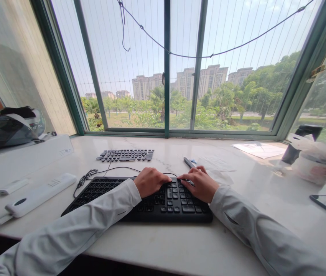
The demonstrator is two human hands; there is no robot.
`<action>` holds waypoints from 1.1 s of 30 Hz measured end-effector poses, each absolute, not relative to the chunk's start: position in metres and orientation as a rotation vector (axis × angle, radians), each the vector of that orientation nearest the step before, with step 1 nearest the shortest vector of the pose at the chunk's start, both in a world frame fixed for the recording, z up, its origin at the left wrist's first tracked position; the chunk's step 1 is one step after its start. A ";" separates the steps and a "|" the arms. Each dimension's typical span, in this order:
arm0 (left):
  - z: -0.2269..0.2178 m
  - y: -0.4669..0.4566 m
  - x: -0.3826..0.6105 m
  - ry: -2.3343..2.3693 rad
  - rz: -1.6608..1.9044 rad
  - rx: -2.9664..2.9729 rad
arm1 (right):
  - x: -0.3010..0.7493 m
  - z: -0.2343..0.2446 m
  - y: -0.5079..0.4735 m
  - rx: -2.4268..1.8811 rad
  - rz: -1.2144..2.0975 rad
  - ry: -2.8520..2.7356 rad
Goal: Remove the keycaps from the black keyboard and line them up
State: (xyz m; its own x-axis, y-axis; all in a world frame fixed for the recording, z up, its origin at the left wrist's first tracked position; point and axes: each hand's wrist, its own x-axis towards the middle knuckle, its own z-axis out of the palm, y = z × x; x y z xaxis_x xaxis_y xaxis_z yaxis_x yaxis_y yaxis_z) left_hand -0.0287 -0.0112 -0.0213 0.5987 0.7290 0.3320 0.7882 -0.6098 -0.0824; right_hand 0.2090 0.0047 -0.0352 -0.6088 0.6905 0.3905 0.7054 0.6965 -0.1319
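Your left hand (pixel 150 181) and your right hand (pixel 198 184) both rest on the right part of the black keyboard (pixel 140 201), which lies flat on the white desk (pixel 180 245), close to its front edge. Both hands are relaxed and curved over the keys; they press or touch keys but grasp nothing. The right fingers seem to touch something small at the back edge of the keyboard, but I cannot tell what it is. I judge the keyboard light, stiff and made of hard plastic, so it can slide easily on the smooth desk. If you lift it, take it by the two short ends, not by the keys, which may come off. Mind the thin cable (pixel 92 174) behind the keyboard. A set of loose keycaps (pixel 125 155) lies farther behind the keyboard, and a dark pen (pixel 188 162) lies just behind your right hand.
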 end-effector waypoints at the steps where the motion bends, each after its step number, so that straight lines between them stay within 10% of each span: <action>1: -0.021 -0.011 -0.029 -1.254 -0.392 -2.604 | 0.209 -0.035 0.005 -1.080 -0.046 -2.492; 33: -0.017 -0.016 -0.025 -1.175 -0.475 -2.763 | 0.204 -0.032 0.000 -0.990 -0.145 -2.477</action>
